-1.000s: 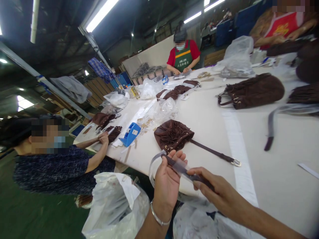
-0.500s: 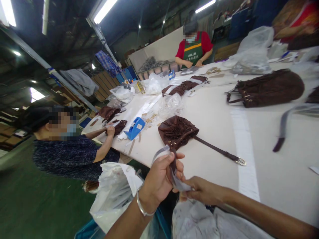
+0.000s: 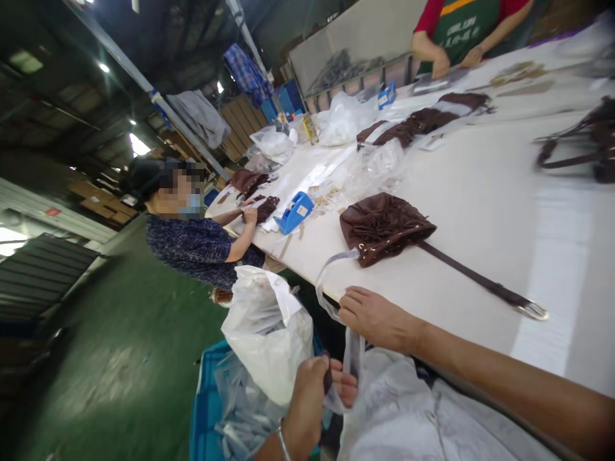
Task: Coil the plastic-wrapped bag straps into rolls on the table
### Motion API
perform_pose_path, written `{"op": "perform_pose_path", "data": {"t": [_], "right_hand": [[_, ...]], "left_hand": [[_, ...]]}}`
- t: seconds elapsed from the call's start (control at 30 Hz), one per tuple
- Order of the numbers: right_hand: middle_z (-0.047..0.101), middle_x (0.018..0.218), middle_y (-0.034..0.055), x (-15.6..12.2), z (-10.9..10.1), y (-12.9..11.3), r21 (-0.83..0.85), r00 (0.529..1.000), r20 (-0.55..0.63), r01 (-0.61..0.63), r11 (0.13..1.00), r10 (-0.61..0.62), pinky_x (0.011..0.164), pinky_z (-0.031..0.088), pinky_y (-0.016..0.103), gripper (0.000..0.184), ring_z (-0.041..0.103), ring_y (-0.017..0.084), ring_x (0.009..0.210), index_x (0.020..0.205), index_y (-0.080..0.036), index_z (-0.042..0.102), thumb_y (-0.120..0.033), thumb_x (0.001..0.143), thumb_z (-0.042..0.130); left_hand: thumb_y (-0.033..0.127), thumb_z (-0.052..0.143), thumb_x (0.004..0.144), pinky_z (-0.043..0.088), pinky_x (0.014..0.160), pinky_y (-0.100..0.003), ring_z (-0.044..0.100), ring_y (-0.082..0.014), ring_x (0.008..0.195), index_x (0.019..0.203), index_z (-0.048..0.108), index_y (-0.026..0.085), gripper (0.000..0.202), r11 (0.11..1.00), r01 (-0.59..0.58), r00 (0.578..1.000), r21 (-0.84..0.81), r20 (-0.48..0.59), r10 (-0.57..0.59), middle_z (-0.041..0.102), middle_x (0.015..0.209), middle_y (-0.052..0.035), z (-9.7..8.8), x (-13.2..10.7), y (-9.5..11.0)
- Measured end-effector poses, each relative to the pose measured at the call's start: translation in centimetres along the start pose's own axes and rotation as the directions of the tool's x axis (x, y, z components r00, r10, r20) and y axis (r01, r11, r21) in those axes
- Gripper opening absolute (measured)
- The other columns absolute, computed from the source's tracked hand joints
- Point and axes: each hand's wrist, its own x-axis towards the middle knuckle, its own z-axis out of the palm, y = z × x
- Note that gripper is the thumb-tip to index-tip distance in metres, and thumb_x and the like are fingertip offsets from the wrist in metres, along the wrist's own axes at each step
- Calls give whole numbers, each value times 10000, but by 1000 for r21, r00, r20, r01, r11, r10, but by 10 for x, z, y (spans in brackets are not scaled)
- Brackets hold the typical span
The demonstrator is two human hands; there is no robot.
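Observation:
A dark brown fringed bag (image 3: 384, 227) lies at the table's near edge, its buckled strap (image 3: 466, 269) stretched out to the right. From its left corner a second strap in a clear plastic sleeve (image 3: 331, 259) curves down over the edge. My right hand (image 3: 368, 317) is closed round this sleeved strap just below the bag. Lower down, over the apron on my lap, my left hand (image 3: 312, 387) grips the strap near its end, where dark brown shows by the thumb and loose clear plastic hangs about the fingers.
A blue tape dispenser (image 3: 295, 213) stands left of the bag, near crumpled clear plastic (image 3: 377, 169). Below the table edge are a white plastic sack (image 3: 266, 326) and a blue crate (image 3: 204, 390). A co-worker (image 3: 192, 250) handles a brown bag at left; another (image 3: 456, 38) stands opposite.
My left hand has dropped toward my lap with the strap end. My right hand has moved up along the strap toward the bag. The view has swung left and down.

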Motion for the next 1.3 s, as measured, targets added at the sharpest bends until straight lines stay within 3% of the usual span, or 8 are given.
{"op": "perform_pose_path", "data": {"t": [0.13,0.23,0.4,0.67,0.87,1.0,1.1,1.3], "right_hand": [[557,877,63,1,3,-2,-34,999,33,-8,999,9,829,397,378,75,480,212,823,885,-157,563,-159,921,497],[559,875,68,-2,11,11,-56,995,71,-68,996,72,802,399,366,95,486,210,819,892,-157,569,-165,931,482],[563,886,61,-1,19,24,-69,997,64,-44,997,48,849,404,373,105,498,201,842,899,-164,576,-160,936,478],[592,930,51,8,1,-9,-152,989,-107,86,985,-103,1048,328,448,141,532,199,954,853,-190,557,-193,952,457],[599,897,80,-10,-2,-52,-273,999,22,-27,962,34,1072,303,518,114,565,238,890,917,-149,575,-193,913,470],[611,897,113,-25,8,-69,-297,996,66,-40,954,62,797,449,438,178,568,243,798,983,-111,580,-116,868,444],[590,796,79,-31,14,-70,-239,992,71,-83,967,103,555,373,369,268,532,220,640,1131,-80,550,-162,903,438],[584,764,58,-32,19,-66,-236,993,44,-95,967,108,556,358,381,316,525,214,599,1198,-59,520,-127,910,409]], "left_hand": [[503,419,920,350,380,-218,571,-150,378,882,539,118,404,995,-98,983,11,156,95,731,741,-177,2,-10,-3],[533,377,944,313,359,-192,519,-107,332,898,520,140,420,965,-260,953,-41,150,263,737,745,-145,3,-21,6],[488,377,943,324,355,-200,535,-127,335,879,552,119,413,995,-97,893,0,441,87,731,716,-175,-1,-9,1],[467,559,821,495,616,-322,692,-250,664,854,650,54,424,998,31,977,-62,214,-17,725,866,-230,13,18,-10],[372,702,715,384,529,-221,491,-101,529,584,574,146,290,912,-304,951,-276,-35,306,575,570,3,27,39,-4],[295,700,712,491,687,-268,613,-154,681,780,659,134,180,851,-233,968,-471,-28,250,652,721,-35,33,46,12],[292,623,790,522,751,-304,662,-182,729,907,675,116,218,856,-187,982,-482,-70,176,689,794,-80,35,42,27],[218,532,831,480,656,-209,580,-110,628,832,639,122,144,785,-173,980,-595,-21,200,606,707,-33,41,36,48]]}}
